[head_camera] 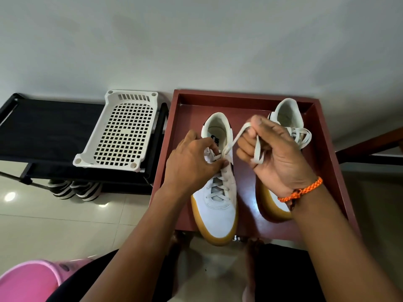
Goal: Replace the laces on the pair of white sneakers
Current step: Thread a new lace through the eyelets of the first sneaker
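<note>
Two white sneakers with gum soles stand in a dark red tray [322, 153]. The left sneaker [220, 192] is laced along its lower eyelets. My left hand [192, 162] rests on its upper eyelets and pinches the lace there. A white lace [234, 141] runs taut from that spot up to my right hand [272, 153], which grips a bunch of it above the tray. The right sneaker [287, 118] lies mostly behind my right hand, with loose lace over its top.
A white perforated plastic basket [117, 136] sits on a black shoe rack [43, 127] to the left. Striped slippers [74, 189] stand under the rack on the tiled floor. A pink tub [28, 280] is at the bottom left. A wall rises right behind the tray.
</note>
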